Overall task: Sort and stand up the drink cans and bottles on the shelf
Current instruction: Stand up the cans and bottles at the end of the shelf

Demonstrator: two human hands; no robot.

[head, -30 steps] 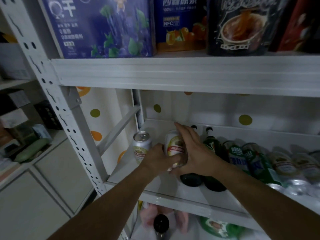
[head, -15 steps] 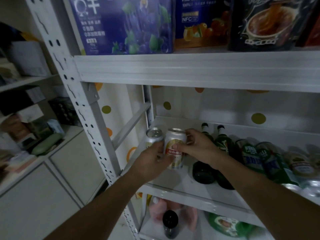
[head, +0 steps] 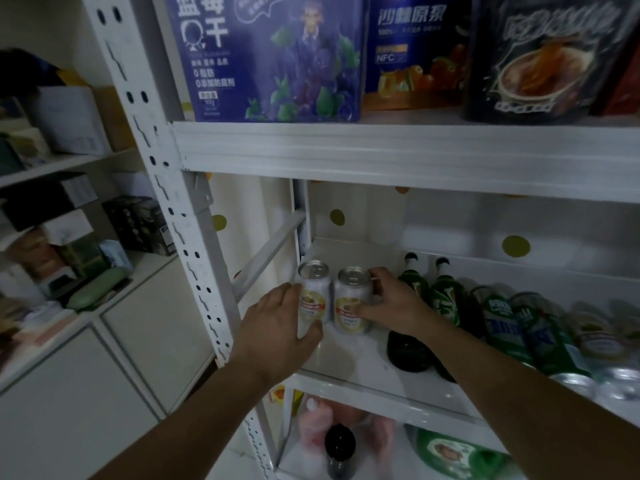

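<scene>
A: Cans first. Orientation?

B: Two silver beer cans, both upright, long axis vertical, pull-tab tops up. Left can (head: 313, 292) and right can (head: 351, 299) stand side by side, touching or nearly so, at the left end of the middle shelf (head: 349, 358), near the back corner.

A: Hands?

B: Left hand (head: 277, 334) wraps the left can's outer side, thumb low across its front. Right hand (head: 391, 306) grips the right can, fingers round its far side, thumb on the label. Each hand clamped on its own can.

A: Bottles?

B: Two dark green beer bottles (head: 429, 306) lie flat just right of the right hand, long axis front to back, caps toward the back wall, bases toward the shelf edge. Further right, green-labelled cans (head: 519, 327) and clear-looking ones lie on their sides too.

A: Change from half a second ago?

B: Then both hands were on the right can and the left can stood alone behind. Now the left hand has shifted onto the left can and the pair sit level, closer together.
</scene>
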